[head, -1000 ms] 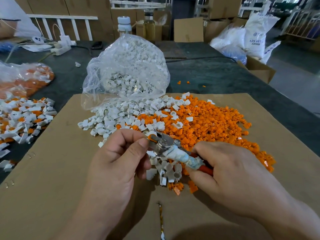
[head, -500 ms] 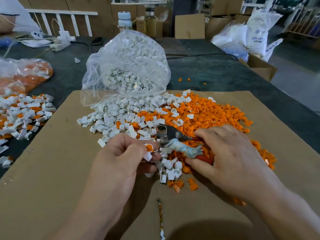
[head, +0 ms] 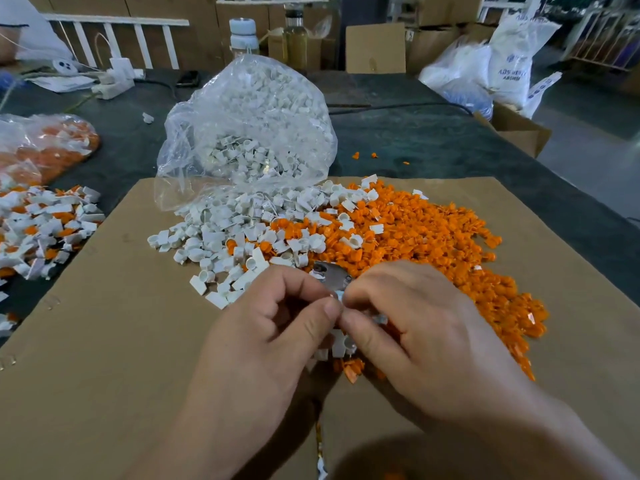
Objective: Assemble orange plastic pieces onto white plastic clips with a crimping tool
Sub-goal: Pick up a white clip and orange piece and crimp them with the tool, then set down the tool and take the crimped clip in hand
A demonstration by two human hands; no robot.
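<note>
Head view: left hand [head: 277, 327] grip pinches a small piece [head: 334, 296]; right hand [head: 415, 327] grip clamps the crimping tool [head: 330, 273] beside it.

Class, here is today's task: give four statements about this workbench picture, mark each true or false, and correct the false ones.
1. The clear bag holds white clips. True.
2. The orange pieces lie left of the loose clips. False: the orange pieces lie to the right.
3. The left hand and right hand meet at their fingertips above the cardboard sheet. True.
4. The crimping tool lies far from the hands. False: its metal head shows at the fingertips.
</note>
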